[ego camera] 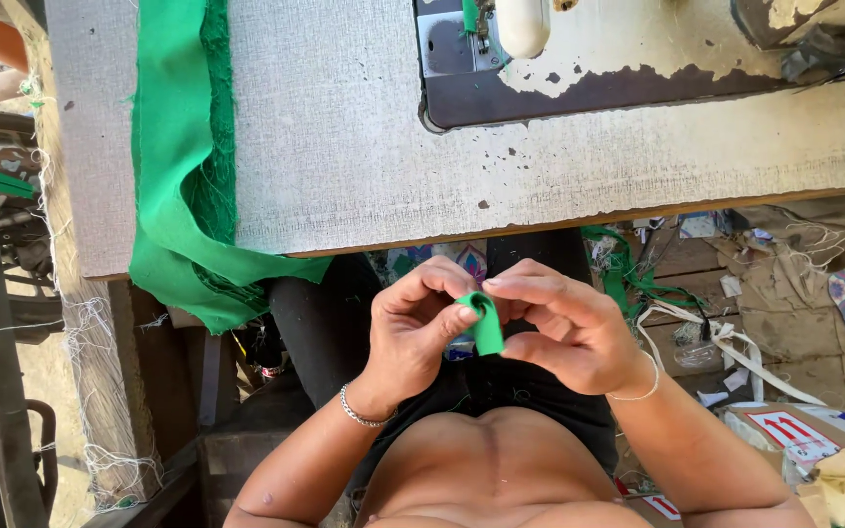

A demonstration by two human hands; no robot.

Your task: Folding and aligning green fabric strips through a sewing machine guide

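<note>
A worn grey table (364, 147) fills the upper half of the view, with an old sewing machine (638, 49) at one o'clock and a heap of green cloth (183, 166) draped over the table's near edge at ten o'clock. Below the edge, at the centre, the left hand (413, 337) and the right hand (569, 328) meet over the person's lap. Between them sits a small folded green fabric strip (486, 323), pinched by the left thumb and fingers (442, 284) and by the right fingers closed round its other side. The strip looks light, soft and limp, likely to unfold if loosened, so the fold itself seems the best place to grip. The table edge lies just above the hands; open room is toward the lap, while scraps and cardboard litter the floor (784, 332) at four o'clock.
</note>
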